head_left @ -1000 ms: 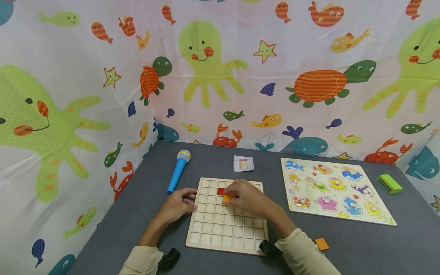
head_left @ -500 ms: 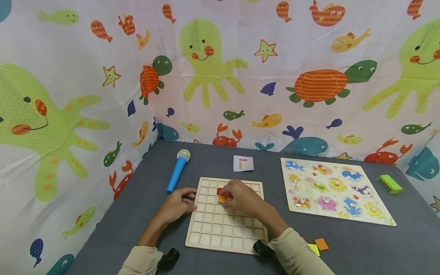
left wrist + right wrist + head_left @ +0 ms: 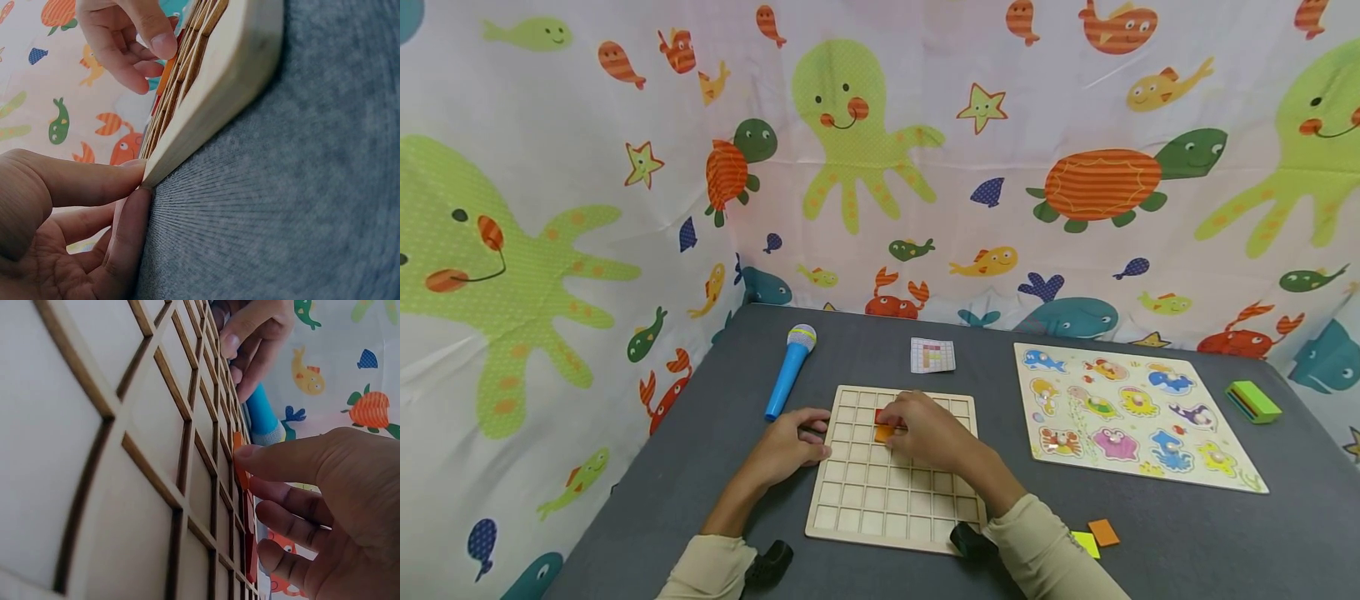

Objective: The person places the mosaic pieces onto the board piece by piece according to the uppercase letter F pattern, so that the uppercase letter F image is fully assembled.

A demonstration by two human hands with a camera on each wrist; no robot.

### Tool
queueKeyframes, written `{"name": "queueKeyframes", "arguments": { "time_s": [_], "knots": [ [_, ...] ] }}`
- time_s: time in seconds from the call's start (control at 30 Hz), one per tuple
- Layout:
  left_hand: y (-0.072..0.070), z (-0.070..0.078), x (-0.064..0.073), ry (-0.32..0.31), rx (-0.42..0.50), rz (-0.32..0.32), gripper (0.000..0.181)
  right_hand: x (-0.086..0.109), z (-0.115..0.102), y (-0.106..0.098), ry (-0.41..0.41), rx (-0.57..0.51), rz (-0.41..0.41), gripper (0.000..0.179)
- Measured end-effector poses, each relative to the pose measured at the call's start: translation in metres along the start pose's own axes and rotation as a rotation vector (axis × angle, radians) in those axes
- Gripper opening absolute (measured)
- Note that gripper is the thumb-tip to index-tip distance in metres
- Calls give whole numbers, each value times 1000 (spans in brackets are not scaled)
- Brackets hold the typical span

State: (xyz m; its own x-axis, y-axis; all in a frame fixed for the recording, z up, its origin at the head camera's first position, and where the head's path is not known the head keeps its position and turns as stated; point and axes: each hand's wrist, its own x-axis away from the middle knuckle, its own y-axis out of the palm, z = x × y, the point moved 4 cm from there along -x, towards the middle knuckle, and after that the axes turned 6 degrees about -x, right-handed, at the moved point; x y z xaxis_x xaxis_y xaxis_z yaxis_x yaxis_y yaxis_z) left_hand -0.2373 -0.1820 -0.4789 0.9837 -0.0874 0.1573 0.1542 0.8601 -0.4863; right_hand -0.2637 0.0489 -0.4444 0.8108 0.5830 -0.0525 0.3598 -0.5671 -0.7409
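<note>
A wooden grid board [image 3: 848,498] lies on the dark cloth, divided into small square cells. My left hand [image 3: 786,443] is at its left side; in the left wrist view, thumb and finger pinch the board's pale edge [image 3: 215,122]. Over the upper middle cells, my right hand [image 3: 931,433] holds a square orange tile [image 3: 883,433] with thumb and index finger. The right wrist view shows the thumb against this orange tile [image 3: 238,477], tilted at the cells. Red tiles [image 3: 250,553] sit in the row beyond, partly hidden by the right fingers in the head view.
Behind the board lie a printed grid card [image 3: 932,355] and a blue toy microphone [image 3: 792,371]. A sea-animal peg puzzle [image 3: 1142,417] and a green-topped block [image 3: 1253,402] are at right. Loose orange [image 3: 1103,532] and yellow [image 3: 1086,544] tiles lie by the right sleeve.
My right hand has shifted slightly left with the orange tile, bringing it just in front of the red one. The yellow tile by the sleeve has come into sight. My left hand stays put.
</note>
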Motion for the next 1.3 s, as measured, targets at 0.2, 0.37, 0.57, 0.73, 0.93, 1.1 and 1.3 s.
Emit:
{"name": "queueKeyframes", "arguments": {
  "time_s": [0.2,0.37,0.57,0.73,0.93,1.1,1.3],
  "knots": [
    [1,1,-1,-8,-2,-5,56,-2,-1,0,-3,8,-19,27],
    [2,0,-1,-15,-2,-5,56,-3,0,0,-3,1,-26,28],
    [1,1,-1,-5,-8,-5,57,-2,0,0,-14,-19,-16,28],
    [0,4,1,18,-2,-3,59,0,-1,-1,-16,-40,-11,29],
    [-1,5,2,28,1,-6,60,6,0,-6,6,-97,-3,28],
    [-1,5,2,26,2,-4,59,14,2,-12,-3,-102,11,25],
    [-1,3,2,11,-3,0,59,28,5,-23,-27,-109,16,26]
  ]
}}
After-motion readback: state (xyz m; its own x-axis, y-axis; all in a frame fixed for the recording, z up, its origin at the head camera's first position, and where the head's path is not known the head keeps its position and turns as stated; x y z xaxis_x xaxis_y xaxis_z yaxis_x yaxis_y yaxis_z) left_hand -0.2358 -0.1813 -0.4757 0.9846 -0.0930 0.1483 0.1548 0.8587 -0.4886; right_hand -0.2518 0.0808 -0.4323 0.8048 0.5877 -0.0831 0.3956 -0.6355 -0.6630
